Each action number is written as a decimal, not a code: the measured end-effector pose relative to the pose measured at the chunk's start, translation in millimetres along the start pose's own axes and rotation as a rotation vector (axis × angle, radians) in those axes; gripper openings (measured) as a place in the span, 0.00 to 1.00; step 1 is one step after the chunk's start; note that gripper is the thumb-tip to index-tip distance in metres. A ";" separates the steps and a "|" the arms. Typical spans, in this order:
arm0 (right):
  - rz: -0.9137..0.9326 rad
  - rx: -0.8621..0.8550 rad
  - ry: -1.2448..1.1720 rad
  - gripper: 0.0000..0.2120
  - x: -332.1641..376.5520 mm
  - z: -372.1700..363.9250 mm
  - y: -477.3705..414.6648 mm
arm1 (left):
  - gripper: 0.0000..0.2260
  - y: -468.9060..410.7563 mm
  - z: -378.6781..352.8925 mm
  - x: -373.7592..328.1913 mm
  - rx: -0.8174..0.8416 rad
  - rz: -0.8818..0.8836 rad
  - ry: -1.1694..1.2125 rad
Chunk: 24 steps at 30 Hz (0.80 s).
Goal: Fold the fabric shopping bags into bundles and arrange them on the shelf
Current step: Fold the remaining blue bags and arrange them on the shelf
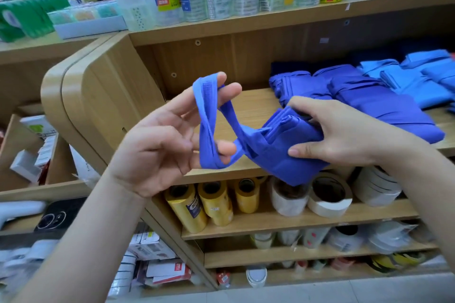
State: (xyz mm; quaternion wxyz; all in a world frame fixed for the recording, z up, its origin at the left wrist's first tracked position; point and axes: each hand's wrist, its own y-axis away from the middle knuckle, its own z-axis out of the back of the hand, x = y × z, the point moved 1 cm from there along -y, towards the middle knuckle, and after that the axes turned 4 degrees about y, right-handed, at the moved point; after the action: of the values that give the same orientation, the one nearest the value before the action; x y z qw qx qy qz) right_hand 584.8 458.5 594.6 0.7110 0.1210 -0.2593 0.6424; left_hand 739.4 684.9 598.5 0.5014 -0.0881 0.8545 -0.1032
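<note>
Here, a wooden shelf (pixel 251 103) is seen, and blue bundles (pixel 357 91) are laid side by side on its right part. In front of the shelf, a folded blue bag (pixel 275 150) is grasped in the air by the right hand (pixel 337 135), fingers on top and thumb on the near side. To its left, its strap (pixel 209 115) is stretched as a loop over the spread, nearly straight fingers of the left hand (pixel 157 140), which is not clenched.
</note>
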 end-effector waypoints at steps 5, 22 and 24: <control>0.122 -0.054 0.653 0.44 30.8 -18.0 6.3 | 0.32 -11.5 4.6 12.9 -0.212 -0.018 -0.120; 0.113 0.294 -0.177 0.06 19.6 -13.1 -12.3 | 0.31 15.8 15.3 1.5 -0.719 -0.098 -0.469; 0.098 0.370 -0.160 0.06 20.5 -9.5 -12.3 | 0.38 16.1 7.1 -21.7 -0.590 -0.140 -1.012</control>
State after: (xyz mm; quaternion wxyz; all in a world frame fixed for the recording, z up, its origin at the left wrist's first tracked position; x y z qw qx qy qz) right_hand 599.7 479.0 599.4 0.6216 0.2872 -0.1980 0.7014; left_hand 755.3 705.3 609.1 0.7932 -0.3182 0.4937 0.1607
